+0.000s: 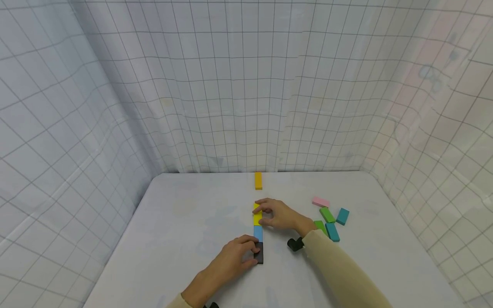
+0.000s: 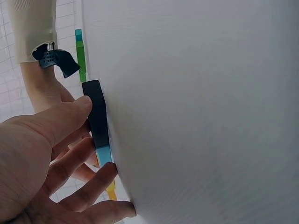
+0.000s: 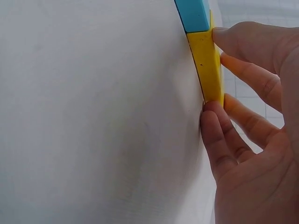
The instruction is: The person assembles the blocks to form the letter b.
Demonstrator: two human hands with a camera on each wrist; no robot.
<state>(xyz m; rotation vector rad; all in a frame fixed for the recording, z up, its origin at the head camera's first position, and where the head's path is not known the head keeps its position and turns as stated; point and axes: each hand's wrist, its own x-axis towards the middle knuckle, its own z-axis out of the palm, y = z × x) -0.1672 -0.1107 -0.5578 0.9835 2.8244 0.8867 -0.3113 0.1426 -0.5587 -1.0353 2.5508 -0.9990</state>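
A black block (image 1: 260,254), a light-blue block (image 1: 258,233) and a bright-yellow block (image 1: 257,220) lie end to end in a line on the white table. My left hand (image 1: 233,259) pinches the black block at the near end, its thumb on the block's near part in the left wrist view. At the far end my right hand (image 1: 280,215) holds the yellow block (image 3: 205,65) between thumb and fingers. In the right wrist view that block meets the blue one (image 3: 194,16). Fingers cover part of the yellow block from above.
Beyond the line, an orange-yellow block (image 1: 258,181) lies near the table's back edge. Loose to the right are a pink block (image 1: 321,202), green blocks (image 1: 327,214) and teal blocks (image 1: 343,216). The right forearm passes close by them. Gridded white curtains (image 1: 254,85) surround the table.
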